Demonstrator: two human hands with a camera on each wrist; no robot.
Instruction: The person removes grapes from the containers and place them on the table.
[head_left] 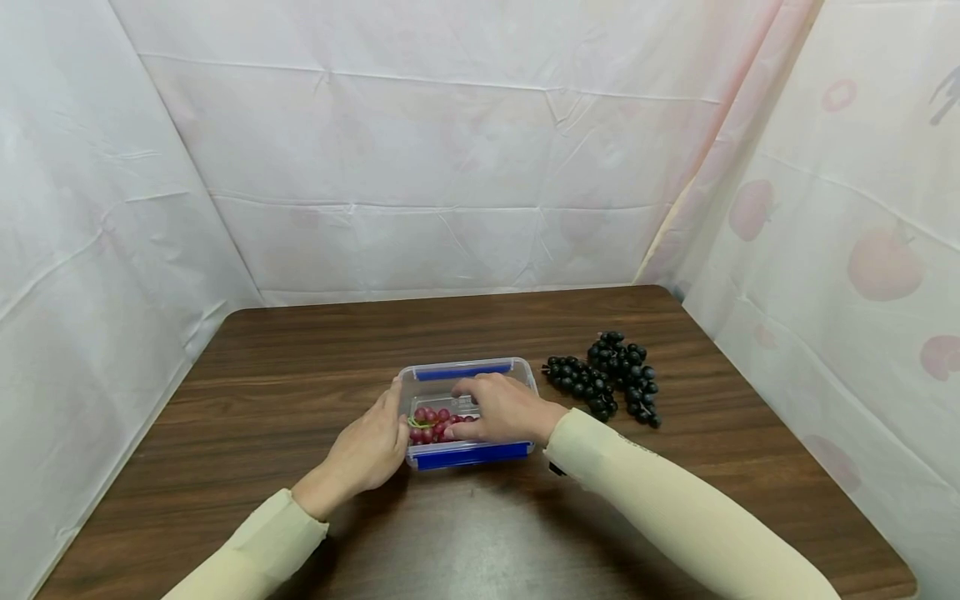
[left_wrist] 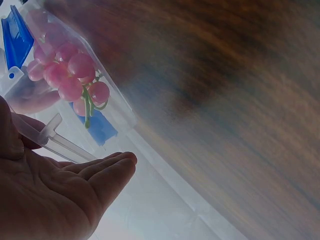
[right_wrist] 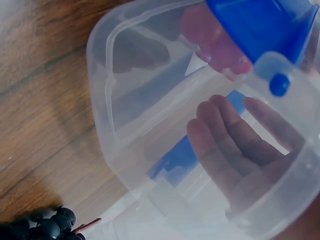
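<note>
A clear plastic container (head_left: 427, 402) with blue locking flaps (head_left: 472, 455) stands on the table, a bunch of red grapes (head_left: 429, 427) with a green stem inside it. Against the container's left wall rests my left hand (head_left: 369, 442), its fingers extended along the side; the left wrist view shows those fingers (left_wrist: 107, 172) straight beside the clear rim. My right hand (head_left: 506, 408) reaches over the right side into the container, thumb close to the grapes. Through the wall in the right wrist view, its fingers (right_wrist: 227, 137) look loosely extended with nothing between them.
Several bunches of black grapes (head_left: 577, 379) lie on the brown wooden table (head_left: 315, 350), just right of the container. White printed sheets (head_left: 450, 167) hang behind the table and along both sides.
</note>
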